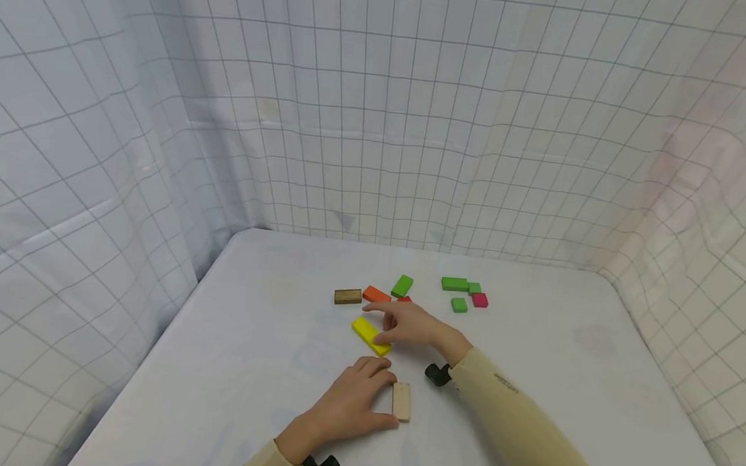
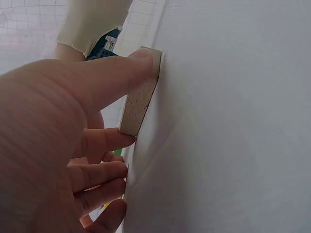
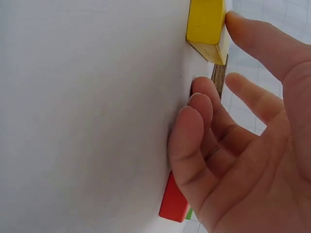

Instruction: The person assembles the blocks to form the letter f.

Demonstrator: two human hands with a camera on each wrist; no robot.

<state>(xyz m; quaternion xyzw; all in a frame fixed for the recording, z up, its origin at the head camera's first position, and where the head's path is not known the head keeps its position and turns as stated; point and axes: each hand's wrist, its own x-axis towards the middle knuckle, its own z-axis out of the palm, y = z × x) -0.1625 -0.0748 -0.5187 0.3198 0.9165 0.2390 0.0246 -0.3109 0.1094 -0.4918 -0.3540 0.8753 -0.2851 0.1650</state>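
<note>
A plain wooden block [image 1: 402,402] lies on the white cloth nearest the person. My left hand [image 1: 352,403] pinches it end to end; in the left wrist view the thumb is on one end of the wooden block [image 2: 139,104] and the index finger at the other, with the remaining fingers resting on the cloth. Farther forward, the thumb of my right hand [image 1: 415,325] touches the upper edge of a yellow block [image 1: 367,332]. Its index finger points out past the block, and the other fingers bend down to the cloth. A red block [image 3: 174,199] is partly hidden behind that hand.
Beyond the hands lie a dark brown block [image 1: 348,297], an orange block [image 1: 377,294] and a green block [image 1: 402,286]. To their right are a longer green block [image 1: 454,284], small green cubes [image 1: 459,305] and a crimson cube [image 1: 481,300]. Checked curtains [image 1: 405,121] surround the table.
</note>
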